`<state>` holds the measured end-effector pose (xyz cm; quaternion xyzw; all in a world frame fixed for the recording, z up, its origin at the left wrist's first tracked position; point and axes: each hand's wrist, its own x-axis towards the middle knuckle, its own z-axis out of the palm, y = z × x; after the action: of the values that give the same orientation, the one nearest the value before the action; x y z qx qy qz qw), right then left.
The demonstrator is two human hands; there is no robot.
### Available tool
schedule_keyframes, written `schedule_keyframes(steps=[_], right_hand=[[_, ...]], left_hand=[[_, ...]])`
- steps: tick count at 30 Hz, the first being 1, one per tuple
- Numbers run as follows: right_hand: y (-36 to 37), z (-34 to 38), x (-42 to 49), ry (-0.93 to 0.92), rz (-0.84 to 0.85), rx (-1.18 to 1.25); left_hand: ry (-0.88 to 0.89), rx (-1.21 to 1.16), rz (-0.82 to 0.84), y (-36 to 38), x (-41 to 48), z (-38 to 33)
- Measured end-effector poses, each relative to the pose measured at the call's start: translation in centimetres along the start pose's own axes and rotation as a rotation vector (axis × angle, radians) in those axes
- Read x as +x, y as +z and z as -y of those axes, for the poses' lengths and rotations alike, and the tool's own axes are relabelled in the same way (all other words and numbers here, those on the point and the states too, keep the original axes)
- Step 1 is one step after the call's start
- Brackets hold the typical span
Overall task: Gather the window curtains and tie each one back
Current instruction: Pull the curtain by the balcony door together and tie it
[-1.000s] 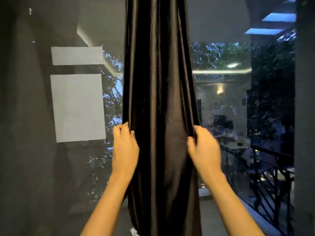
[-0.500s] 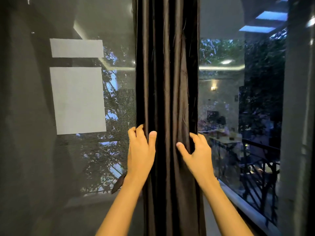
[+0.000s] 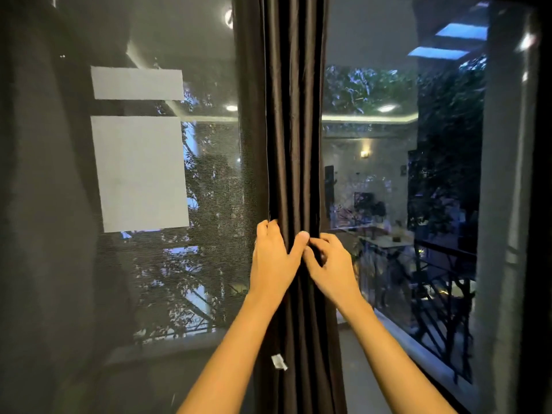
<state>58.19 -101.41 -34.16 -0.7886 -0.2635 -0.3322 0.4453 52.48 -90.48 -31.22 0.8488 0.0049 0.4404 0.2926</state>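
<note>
Dark curtain (image 3: 294, 130) narrow between left hand (image 3: 274, 261) and right hand (image 3: 331, 264), fingers (image 3: 264, 234) clamped on its edges.

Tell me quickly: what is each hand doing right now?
Left hand: closed round the gathered curtain, thumb across its front.
Right hand: fingers curled, pinching the curtain's right-side folds.

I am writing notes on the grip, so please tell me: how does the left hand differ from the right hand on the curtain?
The left hand wraps the left edge of the curtain, with its thumb across the front folds; the right hand hooks curled fingers into the right-side folds. The left hand sits slightly higher than the right hand. Both grip the same gathered dark curtain, close together.
</note>
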Motion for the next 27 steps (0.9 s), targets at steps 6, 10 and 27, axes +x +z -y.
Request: schedule_keyframes(steps=[6,10,27], right_hand=[[0.2,-0.5,-0.4,-0.065,-0.138,0.048],[-0.5,-1.8,-1.0,-0.085,-0.227,0.001],[-0.6,-1.0,-2.8,-0.208,-0.141,-0.090]], left_hand=[[-0.070,-0.062,0.002,0.1,-0.6,0.2],[-0.064,-0.039,-0.008,0.7,-1.3,0.9],[-0.087,0.158,-0.139,2.5,-4.5,-1.4]])
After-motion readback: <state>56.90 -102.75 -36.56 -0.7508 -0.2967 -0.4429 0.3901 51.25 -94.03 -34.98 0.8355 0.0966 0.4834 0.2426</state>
